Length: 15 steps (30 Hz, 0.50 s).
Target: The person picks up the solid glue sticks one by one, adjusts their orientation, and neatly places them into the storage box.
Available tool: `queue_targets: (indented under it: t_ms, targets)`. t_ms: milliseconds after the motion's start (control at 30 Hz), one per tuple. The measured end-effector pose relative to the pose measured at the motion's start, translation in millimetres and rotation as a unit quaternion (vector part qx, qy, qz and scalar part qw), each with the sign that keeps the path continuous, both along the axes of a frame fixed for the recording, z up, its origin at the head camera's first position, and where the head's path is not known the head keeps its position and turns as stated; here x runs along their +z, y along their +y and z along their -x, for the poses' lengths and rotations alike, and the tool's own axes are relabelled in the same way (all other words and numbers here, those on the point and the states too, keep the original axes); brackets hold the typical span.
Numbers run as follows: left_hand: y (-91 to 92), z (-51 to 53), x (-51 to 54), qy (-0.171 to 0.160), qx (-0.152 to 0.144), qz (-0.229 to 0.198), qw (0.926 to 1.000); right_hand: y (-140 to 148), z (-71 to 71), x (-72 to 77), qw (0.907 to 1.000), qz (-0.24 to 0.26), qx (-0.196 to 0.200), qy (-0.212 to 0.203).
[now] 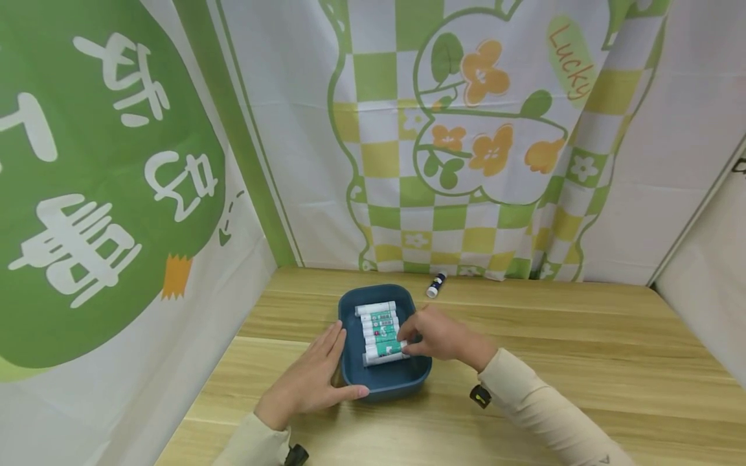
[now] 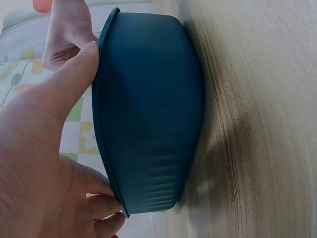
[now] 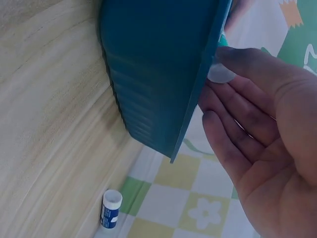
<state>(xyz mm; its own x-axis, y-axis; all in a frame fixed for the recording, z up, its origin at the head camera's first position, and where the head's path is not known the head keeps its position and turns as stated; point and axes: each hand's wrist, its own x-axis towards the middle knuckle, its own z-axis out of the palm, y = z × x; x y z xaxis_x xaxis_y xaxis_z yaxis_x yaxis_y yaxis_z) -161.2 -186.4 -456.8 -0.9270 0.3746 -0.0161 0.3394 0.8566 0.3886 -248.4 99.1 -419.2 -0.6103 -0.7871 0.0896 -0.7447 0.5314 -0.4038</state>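
A dark blue plastic bin [image 1: 386,388] stands on the wooden table, with several white and green glue sticks [image 1: 379,330] lying side by side inside. My left hand [image 1: 311,378] rests against the bin's left side, its fingers fairly straight on the rim and the thumb on the near corner; the left wrist view shows this thumb [image 2: 74,74] touching the rim. Over the bin's right edge, my right hand [image 1: 437,333] pinches the end of one glue stick near the front of the row. That stick's pale translucent end [image 3: 221,74] shows between thumb and fingers in the right wrist view.
A dark blue and white glue stick [image 1: 436,285] lies on the table behind the bin, to its right. The wooden table [image 1: 559,349] extends to both sides. A printed checkered cloth [image 1: 466,213] hangs along the back edge, and another green-printed cloth [image 1: 192,129] at the left.
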Motion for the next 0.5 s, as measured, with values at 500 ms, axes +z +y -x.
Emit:
queue_targets:
  t_ms: [500]
  targets:
    - [-0.9,0.4,-1.5,0.001,-0.002,-0.004,1.0,-10.6,-2.1,-11.2,0.9984,-0.052,0.016,0.011]
